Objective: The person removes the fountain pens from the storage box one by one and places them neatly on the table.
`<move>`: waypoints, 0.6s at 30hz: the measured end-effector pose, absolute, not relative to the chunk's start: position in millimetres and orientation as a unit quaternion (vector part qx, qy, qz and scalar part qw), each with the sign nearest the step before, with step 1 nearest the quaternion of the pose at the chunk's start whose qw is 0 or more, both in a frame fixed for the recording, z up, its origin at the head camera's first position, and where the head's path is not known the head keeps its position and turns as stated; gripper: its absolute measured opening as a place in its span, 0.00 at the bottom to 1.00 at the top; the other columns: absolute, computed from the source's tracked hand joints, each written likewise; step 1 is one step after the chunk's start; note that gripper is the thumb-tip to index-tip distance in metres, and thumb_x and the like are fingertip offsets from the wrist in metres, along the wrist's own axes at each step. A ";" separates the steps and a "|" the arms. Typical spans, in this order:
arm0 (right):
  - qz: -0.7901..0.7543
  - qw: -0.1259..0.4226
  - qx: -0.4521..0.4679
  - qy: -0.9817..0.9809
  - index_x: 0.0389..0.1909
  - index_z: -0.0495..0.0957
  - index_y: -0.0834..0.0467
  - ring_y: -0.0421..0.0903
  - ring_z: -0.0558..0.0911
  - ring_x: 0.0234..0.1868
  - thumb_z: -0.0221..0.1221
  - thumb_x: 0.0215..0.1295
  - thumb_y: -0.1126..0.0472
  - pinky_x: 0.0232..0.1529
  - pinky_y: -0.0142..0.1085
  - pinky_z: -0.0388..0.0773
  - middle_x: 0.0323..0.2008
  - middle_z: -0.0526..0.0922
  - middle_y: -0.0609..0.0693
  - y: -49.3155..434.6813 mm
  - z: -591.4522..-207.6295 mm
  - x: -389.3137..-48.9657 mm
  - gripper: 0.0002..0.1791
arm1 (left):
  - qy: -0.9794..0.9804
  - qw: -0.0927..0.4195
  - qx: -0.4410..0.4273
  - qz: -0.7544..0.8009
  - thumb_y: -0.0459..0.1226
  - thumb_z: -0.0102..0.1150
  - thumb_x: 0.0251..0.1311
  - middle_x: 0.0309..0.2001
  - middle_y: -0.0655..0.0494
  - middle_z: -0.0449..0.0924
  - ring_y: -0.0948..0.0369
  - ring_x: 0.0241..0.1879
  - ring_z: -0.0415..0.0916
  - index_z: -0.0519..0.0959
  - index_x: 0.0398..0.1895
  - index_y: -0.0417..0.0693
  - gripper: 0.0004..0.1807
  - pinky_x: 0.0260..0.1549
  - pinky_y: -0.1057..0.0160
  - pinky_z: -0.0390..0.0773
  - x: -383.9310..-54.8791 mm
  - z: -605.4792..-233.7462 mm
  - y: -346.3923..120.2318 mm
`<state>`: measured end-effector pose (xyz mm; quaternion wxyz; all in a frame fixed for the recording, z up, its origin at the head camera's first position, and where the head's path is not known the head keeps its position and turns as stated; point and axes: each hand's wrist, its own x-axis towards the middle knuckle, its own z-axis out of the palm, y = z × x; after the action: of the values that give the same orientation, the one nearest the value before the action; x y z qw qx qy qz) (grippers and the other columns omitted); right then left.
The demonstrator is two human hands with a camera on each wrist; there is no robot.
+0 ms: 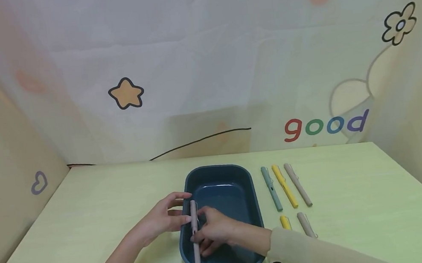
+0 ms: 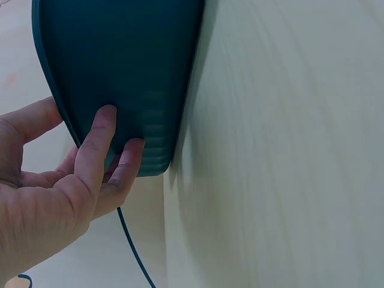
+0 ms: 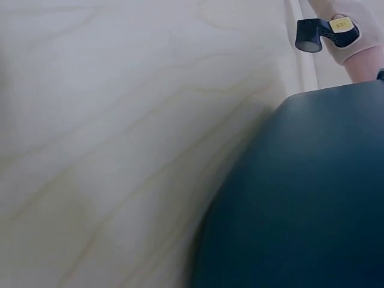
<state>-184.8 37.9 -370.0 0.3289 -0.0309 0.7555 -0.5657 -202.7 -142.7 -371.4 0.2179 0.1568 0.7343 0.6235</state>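
In the head view, a dark blue rectangular bin [image 1: 226, 220] stands on the table. My left hand [image 1: 164, 213] grips its left rim; the left wrist view has fingers [image 2: 99, 135] against the outer wall of the bin [image 2: 120, 60]. Over the bin's left side, my right hand [image 1: 215, 229] pinches a greyish-pink pen [image 1: 193, 210] with a clip, lying lengthwise along that wall. Whether the pen touches the bin floor I cannot tell. The right wrist view shows only the bin's outside [image 3: 306, 198], with the right hand hidden.
Right of the bin lie a teal pen [image 1: 271, 188], a yellow pen [image 1: 284, 186] and a grey pen [image 1: 298, 184]. Nearer, another yellow pen [image 1: 285, 222] and grey pen [image 1: 306, 224] are partly covered by the right sleeve [image 1: 308, 247]. A printed cloth backdrop [image 1: 204, 72] rises behind the table.
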 end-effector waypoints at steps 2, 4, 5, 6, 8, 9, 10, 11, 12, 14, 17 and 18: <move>-0.567 0.323 -0.032 0.758 0.59 0.56 0.61 0.43 0.79 0.17 0.60 0.55 0.71 0.21 0.36 0.80 0.25 0.79 0.58 38.7 -368.2 -184.7 0.33 | 0.734 0.219 0.154 0.625 0.33 0.59 0.56 0.60 0.34 0.59 0.47 0.53 0.69 0.58 0.62 0.38 0.32 0.45 0.51 0.77 -202.6 -372.1 -143.2; -0.564 0.313 -0.035 0.763 0.60 0.56 0.61 0.44 0.79 0.18 0.60 0.54 0.70 0.22 0.37 0.80 0.26 0.79 0.58 40.8 -366.0 -185.1 0.34 | 0.734 0.219 0.152 0.625 0.33 0.59 0.56 0.60 0.35 0.59 0.48 0.53 0.70 0.58 0.62 0.38 0.32 0.44 0.51 0.77 -202.4 -372.0 -143.2; -0.562 0.309 -0.037 0.767 0.61 0.57 0.62 0.44 0.80 0.19 0.61 0.54 0.70 0.23 0.38 0.81 0.27 0.79 0.57 42.6 -364.9 -185.6 0.34 | 0.735 0.219 0.152 0.624 0.33 0.59 0.56 0.60 0.34 0.59 0.48 0.52 0.71 0.58 0.62 0.38 0.32 0.44 0.51 0.77 -202.5 -371.6 -143.1; -0.560 0.304 -0.040 0.769 0.61 0.57 0.62 0.44 0.80 0.19 0.61 0.54 0.70 0.23 0.38 0.81 0.27 0.79 0.57 44.6 -364.2 -186.3 0.34 | 0.736 0.218 0.151 0.623 0.33 0.59 0.55 0.60 0.34 0.59 0.48 0.52 0.71 0.58 0.62 0.38 0.32 0.44 0.50 0.77 -202.7 -371.4 -143.1; -0.558 0.297 -0.043 0.773 0.61 0.58 0.62 0.44 0.80 0.20 0.61 0.55 0.68 0.23 0.38 0.81 0.28 0.79 0.56 49.5 -362.8 -187.6 0.33 | 0.739 0.216 0.149 0.620 0.33 0.59 0.55 0.60 0.33 0.59 0.48 0.51 0.71 0.58 0.62 0.38 0.32 0.44 0.50 0.77 -203.0 -371.0 -143.3; -0.558 0.294 -0.044 0.774 0.61 0.59 0.62 0.44 0.80 0.20 0.61 0.55 0.68 0.23 0.37 0.81 0.29 0.79 0.56 52.4 -362.3 -188.2 0.33 | 0.741 0.215 0.148 0.619 0.33 0.59 0.55 0.60 0.33 0.58 0.48 0.51 0.71 0.58 0.62 0.38 0.32 0.44 0.50 0.77 -202.9 -371.0 -143.3; -0.559 0.290 -0.046 0.775 0.61 0.59 0.62 0.44 0.80 0.20 0.61 0.55 0.68 0.23 0.37 0.81 0.29 0.79 0.56 55.4 -362.1 -188.8 0.33 | 0.742 0.215 0.147 0.618 0.33 0.60 0.55 0.60 0.33 0.58 0.48 0.52 0.71 0.58 0.62 0.38 0.32 0.44 0.50 0.77 -202.7 -370.9 -143.1; -0.561 0.286 -0.047 0.775 0.61 0.59 0.62 0.44 0.80 0.21 0.61 0.55 0.67 0.23 0.37 0.81 0.29 0.79 0.56 58.6 -361.8 -189.4 0.33 | 0.744 0.214 0.146 0.617 0.33 0.60 0.55 0.60 0.33 0.58 0.47 0.52 0.71 0.58 0.62 0.39 0.32 0.44 0.50 0.77 -202.6 -371.0 -142.9; -0.563 0.282 -0.049 0.775 0.61 0.59 0.63 0.44 0.80 0.21 0.61 0.55 0.67 0.23 0.37 0.80 0.29 0.79 0.55 61.8 -361.3 -189.9 0.33 | 0.745 0.213 0.143 0.616 0.33 0.60 0.55 0.61 0.34 0.58 0.47 0.52 0.71 0.59 0.62 0.39 0.33 0.43 0.50 0.77 -202.4 -371.2 -142.6; -0.567 0.271 -0.053 0.776 0.62 0.59 0.63 0.44 0.81 0.21 0.61 0.56 0.67 0.23 0.37 0.80 0.29 0.79 0.55 67.9 -360.0 -190.9 0.33 | 0.748 0.211 0.139 0.613 0.34 0.61 0.54 0.61 0.35 0.59 0.47 0.52 0.70 0.59 0.63 0.40 0.33 0.43 0.51 0.77 -201.3 -371.2 -141.7; -0.575 0.249 -0.066 0.777 0.61 0.59 0.63 0.45 0.81 0.22 0.62 0.55 0.67 0.23 0.38 0.81 0.29 0.80 0.55 76.0 -356.2 -192.3 0.33 | 0.751 0.210 0.140 0.610 0.36 0.62 0.54 0.61 0.36 0.59 0.47 0.52 0.71 0.58 0.63 0.40 0.34 0.43 0.51 0.77 -200.7 -371.6 -140.8; -0.576 0.242 -0.070 0.777 0.61 0.60 0.64 0.45 0.81 0.22 0.62 0.55 0.67 0.24 0.39 0.81 0.29 0.80 0.55 78.3 -354.5 -192.9 0.33 | 0.752 0.210 0.139 0.610 0.36 0.62 0.54 0.61 0.36 0.59 0.48 0.52 0.71 0.58 0.63 0.40 0.35 0.43 0.51 0.77 -200.6 -371.4 -140.6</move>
<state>-192.9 78.3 -354.5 0.2421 -0.0698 0.7773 -0.5765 -200.6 -140.6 -371.4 0.2099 0.1389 0.7515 0.6098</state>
